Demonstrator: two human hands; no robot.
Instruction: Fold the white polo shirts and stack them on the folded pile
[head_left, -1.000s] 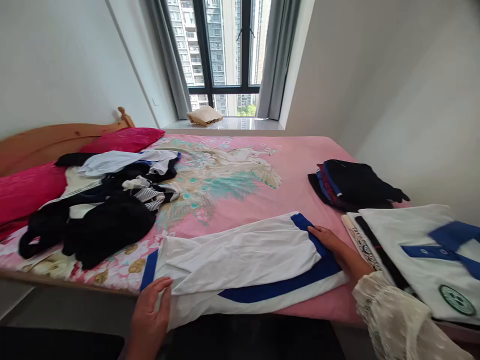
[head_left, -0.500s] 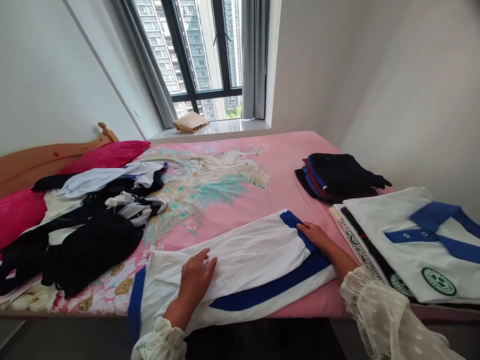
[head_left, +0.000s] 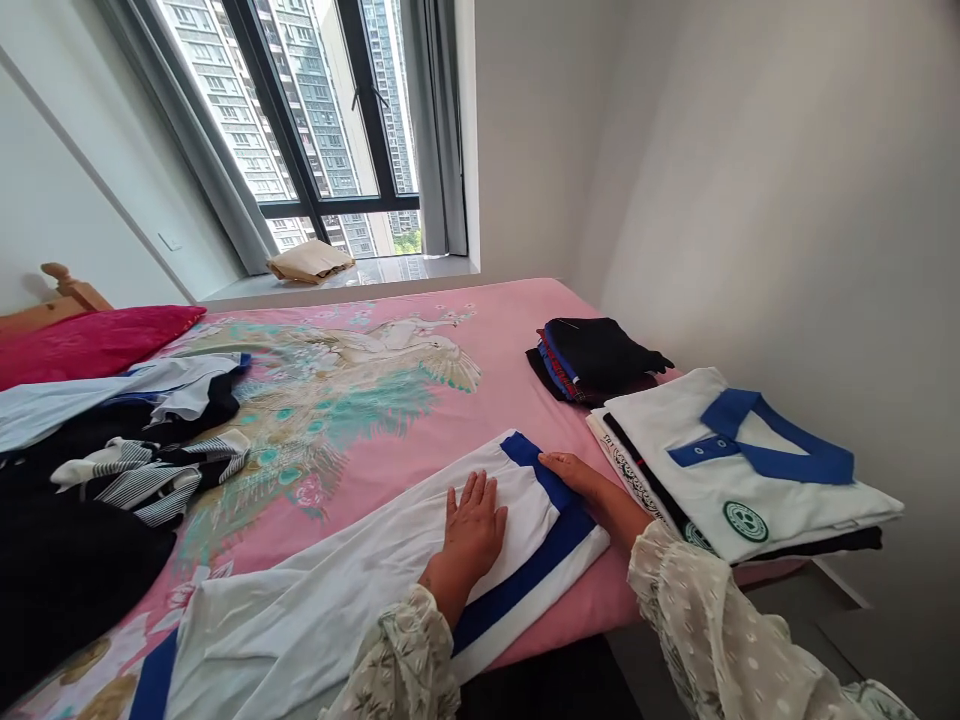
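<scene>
A folded white garment with blue bands [head_left: 330,600] lies along the front edge of the bed. My left hand [head_left: 474,535] rests palm down on it, fingers stretched out flat. At its far right corner, my right hand [head_left: 581,482] pinches the blue edge between thumb and fingers; the fingertips are partly hidden. Right of that hand is a stack of folded shirts, topped by a white polo shirt with a blue collar [head_left: 697,490] and a round green badge.
Behind the polo stack sits a pile of dark folded clothes [head_left: 600,355]. Loose black, white and striped clothes [head_left: 142,480] lie heaped on the left. The pink patterned bed sheet [head_left: 495,330] runs back to the window sill, where a beige folded item [head_left: 310,260] lies.
My left hand has slid right along the garment, towards my right hand, and now lies flatter. My right hand keeps its pinch on the blue edge. The view has turned right.
</scene>
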